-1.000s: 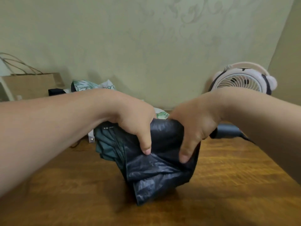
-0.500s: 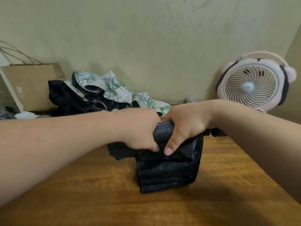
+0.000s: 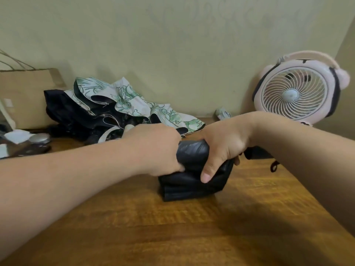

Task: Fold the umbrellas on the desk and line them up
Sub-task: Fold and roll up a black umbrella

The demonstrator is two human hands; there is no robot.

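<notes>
At the far left of my feed a brown paper bag [image 3: 25,96] stands against the wall. A white scrap [image 3: 16,135] and a rounded silver object [image 3: 39,138] lie in front of it; I cannot tell what the silver thing is. Next along, at the back of the wooden desk [image 3: 172,227], a floral umbrella [image 3: 126,100] lies unfolded in a loose heap, its white cloth printed with green flowers and its dark lining turned up in places. It sits just behind my left wrist and apart from the piece I am working. Further right a small crumpled item [image 3: 222,113] lies by the wall, too small for me to identify. A pink desk fan [image 3: 296,93] stands in the right corner, facing me.

The black umbrella [image 3: 192,181] is at mid-desk, gathered into a compact bundle whose lower folds rest on the wood. Its dark handle [image 3: 257,153] pokes out to the right behind my right wrist, with a strap loop [image 3: 274,166] hanging beside it.

My left hand [image 3: 159,148] is curled tight over the bundle's left top, fingers tucked down into the cloth and hiding that end. My right hand [image 3: 224,144] is wrapped round the right side, thumb pressed down the front face and fingers closed behind. The two hands sit close together, with only a band of black cloth showing between them.
</notes>
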